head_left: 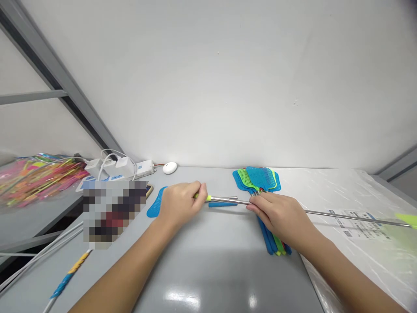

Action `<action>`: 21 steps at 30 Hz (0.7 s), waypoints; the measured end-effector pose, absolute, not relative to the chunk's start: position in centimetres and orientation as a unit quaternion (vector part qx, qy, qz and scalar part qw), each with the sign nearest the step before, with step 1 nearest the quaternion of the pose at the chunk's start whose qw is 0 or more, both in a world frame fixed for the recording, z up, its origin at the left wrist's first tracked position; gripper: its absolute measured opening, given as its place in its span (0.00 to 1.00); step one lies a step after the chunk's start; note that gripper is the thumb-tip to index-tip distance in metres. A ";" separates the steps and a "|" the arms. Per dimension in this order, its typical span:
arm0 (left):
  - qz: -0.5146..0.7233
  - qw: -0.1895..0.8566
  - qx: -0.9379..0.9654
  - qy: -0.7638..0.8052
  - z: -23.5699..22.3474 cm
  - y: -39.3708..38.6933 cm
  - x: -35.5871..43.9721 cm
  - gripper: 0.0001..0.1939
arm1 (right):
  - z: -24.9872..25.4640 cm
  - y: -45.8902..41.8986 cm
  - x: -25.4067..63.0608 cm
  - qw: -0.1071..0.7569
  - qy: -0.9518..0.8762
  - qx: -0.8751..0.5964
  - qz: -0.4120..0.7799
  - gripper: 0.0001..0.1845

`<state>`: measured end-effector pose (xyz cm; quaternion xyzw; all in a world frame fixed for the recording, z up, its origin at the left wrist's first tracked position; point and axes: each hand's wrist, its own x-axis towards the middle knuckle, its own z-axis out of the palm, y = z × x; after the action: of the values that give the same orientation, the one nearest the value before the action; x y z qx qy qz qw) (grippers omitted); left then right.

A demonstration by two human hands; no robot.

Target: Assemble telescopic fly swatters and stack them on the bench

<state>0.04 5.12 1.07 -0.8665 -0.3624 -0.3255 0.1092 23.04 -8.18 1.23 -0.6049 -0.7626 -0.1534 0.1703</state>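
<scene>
My left hand (180, 202) is closed around the yellow-green handle end of a telescopic fly swatter. Its thin steel rod (342, 215) runs to the right, ending in a blurred yellow-green head (407, 219) at the frame's edge. My right hand (280, 215) pinches the same rod near its middle, above a stack of blue and green fly swatters (259, 178) lying on the grey table (211, 261). Another blue swatter (154, 206) lies partly hidden under my left hand, its blue handle (223, 204) showing between my hands.
A white power strip with plugs (119, 167) and a small white oval device (170, 168) sit at the table's back edge. Clear plastic bags with a label (358, 217) cover the right side. A bag of colourful swatters (39, 176) lies on a shelf at left.
</scene>
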 end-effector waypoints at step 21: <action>-0.358 0.096 -0.811 -0.453 2.0 8.6 -2.6 0.21 | 0.9 -7.8 26.2 0.161 -0.744 -0.621 -0.183 0.18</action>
<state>-2.63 8.63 1.97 -0.8107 -0.4531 -0.3581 0.0962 26.23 -7.85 0.93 -0.6214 -0.7445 -0.1832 0.1614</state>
